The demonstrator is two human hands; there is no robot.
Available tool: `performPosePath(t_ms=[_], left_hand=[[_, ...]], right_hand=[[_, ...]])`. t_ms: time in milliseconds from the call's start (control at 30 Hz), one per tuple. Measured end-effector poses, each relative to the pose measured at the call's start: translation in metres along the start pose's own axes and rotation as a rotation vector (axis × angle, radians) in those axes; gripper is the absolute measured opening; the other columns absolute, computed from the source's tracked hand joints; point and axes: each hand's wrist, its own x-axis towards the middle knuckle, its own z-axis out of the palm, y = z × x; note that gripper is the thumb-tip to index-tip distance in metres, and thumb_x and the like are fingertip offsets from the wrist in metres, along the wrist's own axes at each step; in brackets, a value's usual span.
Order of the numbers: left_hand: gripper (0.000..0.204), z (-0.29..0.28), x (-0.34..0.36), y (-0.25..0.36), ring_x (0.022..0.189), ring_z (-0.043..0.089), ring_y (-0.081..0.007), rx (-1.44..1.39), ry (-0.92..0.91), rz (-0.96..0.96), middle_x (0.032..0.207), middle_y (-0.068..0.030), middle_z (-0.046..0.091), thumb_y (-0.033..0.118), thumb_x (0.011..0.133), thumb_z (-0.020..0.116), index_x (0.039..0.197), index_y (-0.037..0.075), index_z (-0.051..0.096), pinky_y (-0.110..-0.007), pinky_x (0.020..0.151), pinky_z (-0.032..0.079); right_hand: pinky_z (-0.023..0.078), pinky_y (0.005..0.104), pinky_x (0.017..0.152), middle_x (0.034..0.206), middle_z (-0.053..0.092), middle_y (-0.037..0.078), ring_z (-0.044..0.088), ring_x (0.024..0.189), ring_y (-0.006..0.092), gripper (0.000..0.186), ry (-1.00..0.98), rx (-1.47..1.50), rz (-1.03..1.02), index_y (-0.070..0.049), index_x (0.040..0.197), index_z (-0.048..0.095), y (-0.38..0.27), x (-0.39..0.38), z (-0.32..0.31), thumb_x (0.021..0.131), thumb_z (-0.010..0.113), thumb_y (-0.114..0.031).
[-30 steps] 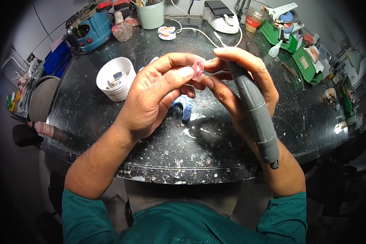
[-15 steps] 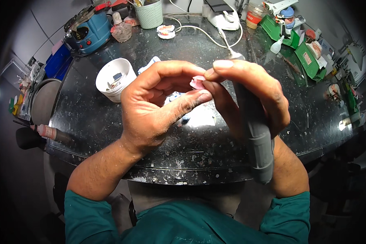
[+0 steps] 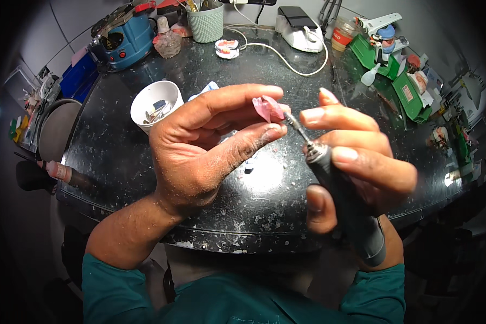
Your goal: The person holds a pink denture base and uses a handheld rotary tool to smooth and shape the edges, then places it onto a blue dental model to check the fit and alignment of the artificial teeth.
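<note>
A small pink acrylic dental piece (image 3: 268,108) sits pinched between the thumb and forefinger of the left hand (image 3: 200,151), held up above the middle of the round black speckled worktop (image 3: 146,140). The other fingers of that hand curl loosely behind it. The right hand (image 3: 356,167) is wrapped around a dark grey pen-shaped rotary handpiece (image 3: 345,202), fingers closed on its barrel, with the forefinger stretched forward and slightly blurred. The thin metal bur (image 3: 296,127) at the handpiece's front end points up and to the left, and its tip meets the lower right edge of the pink piece.

On the worktop behind the left hand stands a white plastic cup (image 3: 155,101) holding small bits. Farther back are a blue machine (image 3: 120,38), a pale green ribbed pot (image 3: 206,22) with tools in it, a set of pink-and-white denture models (image 3: 227,48), and a white box-shaped unit (image 3: 299,29) with a white cable curving away from it. Green trays (image 3: 410,97) lie along the worktop's right edge. Teal sleeves cover both forearms.
</note>
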Motion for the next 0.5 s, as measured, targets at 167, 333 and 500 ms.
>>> performPosePath(t_ms=[167, 333, 500], left_hand=[[0.033, -0.0004, -0.0007, 0.0019, 0.096, 0.071, -0.0257, 0.018, 0.011, 0.023, 0.108, -0.0188, 0.068, -0.003, 0.088, 0.067, 0.119, -0.006, 0.057, -0.036, 0.086, 0.059], [0.034, -0.0037, -0.0005, -0.0028, 0.096, 0.071, -0.0261, 0.082, -0.014, 0.086, 0.110, -0.0182, 0.068, -0.003, 0.087, 0.069, 0.118, -0.006, 0.057, -0.036, 0.087, 0.059], [0.034, -0.0016, -0.0008, -0.0002, 0.096, 0.071, -0.0257, 0.080, -0.018, 0.084, 0.109, -0.0182, 0.068, -0.004, 0.086, 0.068, 0.118, -0.007, 0.058, -0.037, 0.087, 0.059]], right_hand=[[0.047, 0.0613, 0.097, 0.098, 0.055, 0.016, 0.064, 0.104, 0.0423, 0.039, -0.001, 0.170, 0.023, -0.005, 0.114, 0.041, 0.0046, -0.0044, 0.0053, 0.090, 0.069, -0.019], [0.048, 0.0612, 0.097, 0.099, 0.054, 0.017, 0.063, 0.105, 0.0442, 0.040, -0.045, 0.182, 0.022, -0.005, 0.114, 0.042, 0.0050, -0.0044, 0.0039, 0.089, 0.070, -0.018], [0.049, 0.0591, 0.096, 0.098, 0.056, 0.018, 0.065, 0.103, 0.0415, 0.041, -0.002, 0.129, -0.009, -0.003, 0.115, 0.043, 0.0053, -0.0041, 0.0079, 0.089, 0.071, -0.018]])
